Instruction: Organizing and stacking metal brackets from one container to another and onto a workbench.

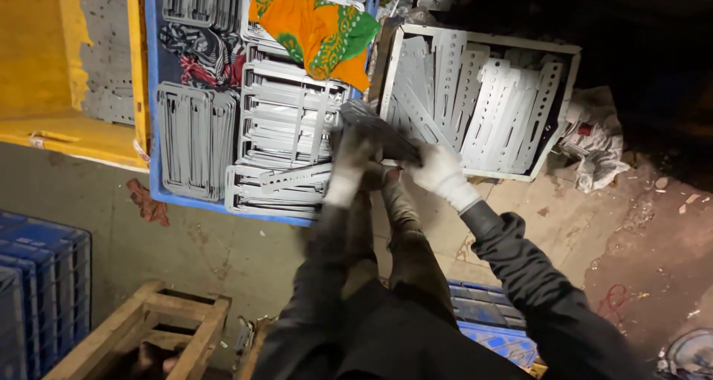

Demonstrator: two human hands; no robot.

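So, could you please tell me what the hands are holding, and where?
Both gloved hands, left and right, grip a stack of grey metal strips, one at each end.

A metal workshop: crates of punched grey strips, stained concrete floor.

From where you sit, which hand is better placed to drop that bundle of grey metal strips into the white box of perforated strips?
Probably the right hand: it grips the bundle at the end nearest the white box. The left hand is over the blue crate.
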